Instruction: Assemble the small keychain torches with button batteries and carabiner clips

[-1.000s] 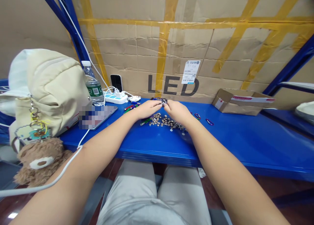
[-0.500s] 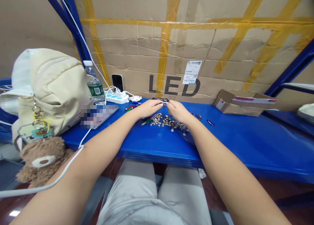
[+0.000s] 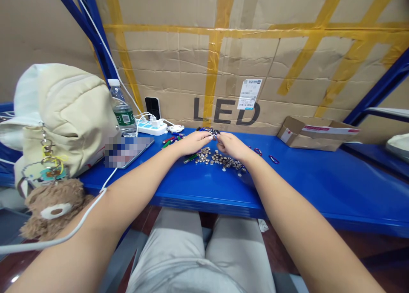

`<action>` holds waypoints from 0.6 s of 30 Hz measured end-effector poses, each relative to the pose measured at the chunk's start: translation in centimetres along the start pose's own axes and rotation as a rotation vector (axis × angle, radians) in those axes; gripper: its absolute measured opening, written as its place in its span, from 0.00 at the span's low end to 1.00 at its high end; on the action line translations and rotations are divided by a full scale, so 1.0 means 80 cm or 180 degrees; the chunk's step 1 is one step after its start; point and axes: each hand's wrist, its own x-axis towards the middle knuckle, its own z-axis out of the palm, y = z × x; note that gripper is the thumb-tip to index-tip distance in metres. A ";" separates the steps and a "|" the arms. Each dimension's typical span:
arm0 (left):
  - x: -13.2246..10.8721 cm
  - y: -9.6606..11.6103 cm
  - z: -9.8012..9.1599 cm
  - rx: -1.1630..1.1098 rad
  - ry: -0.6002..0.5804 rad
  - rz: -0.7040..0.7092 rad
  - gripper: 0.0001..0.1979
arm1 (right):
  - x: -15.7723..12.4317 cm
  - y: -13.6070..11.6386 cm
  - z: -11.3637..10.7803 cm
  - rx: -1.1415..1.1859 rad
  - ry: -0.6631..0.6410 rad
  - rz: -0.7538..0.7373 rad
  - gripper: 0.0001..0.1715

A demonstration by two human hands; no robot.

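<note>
My left hand (image 3: 197, 142) and my right hand (image 3: 231, 145) meet fingertip to fingertip over the far half of the blue table. Both are closed in a pinch. Whatever is between the fingers is too small and covered to make out. Just beyond the fingertips lies a cluster of dark and shiny small pieces (image 3: 216, 131). Below the hands, many small silver discs (image 3: 218, 158) are spread out, with a heap of small metal parts (image 3: 235, 164) on their right. A green tube (image 3: 191, 158) lies by the discs, near my left wrist.
Purple carabiners (image 3: 274, 159) lie right of my right hand, before an open cardboard box (image 3: 319, 135). At left are a phone (image 3: 137, 152), a power strip (image 3: 150, 126), a water bottle (image 3: 125, 114) and a cream bag (image 3: 70, 109). A white cable (image 3: 86, 220) crosses my left forearm.
My right hand's fingers have shifted slightly and curled closer to the left fingertips. My left hand stays nearly in place. The things on the table look unmoved.
</note>
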 end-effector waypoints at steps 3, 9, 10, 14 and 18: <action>0.000 -0.001 0.001 0.0019 0.0029 0.0075 0.17 | -0.002 0.001 -0.002 0.0274 -0.0099 -0.0038 0.15; 0.001 0.003 -0.001 -0.0107 -0.0028 0.0152 0.15 | -0.004 -0.001 -0.002 0.0736 -0.0369 -0.0063 0.19; 0.002 0.004 -0.001 -0.0092 -0.0047 0.0153 0.15 | -0.004 -0.001 -0.002 0.0730 -0.0358 -0.0068 0.19; 0.002 0.007 -0.001 -0.0182 -0.0018 0.0117 0.17 | -0.004 -0.005 -0.002 0.0879 -0.0315 -0.0032 0.18; 0.003 0.003 -0.001 -0.0239 0.0040 0.0139 0.16 | -0.003 -0.003 -0.003 0.0937 -0.0315 0.0019 0.18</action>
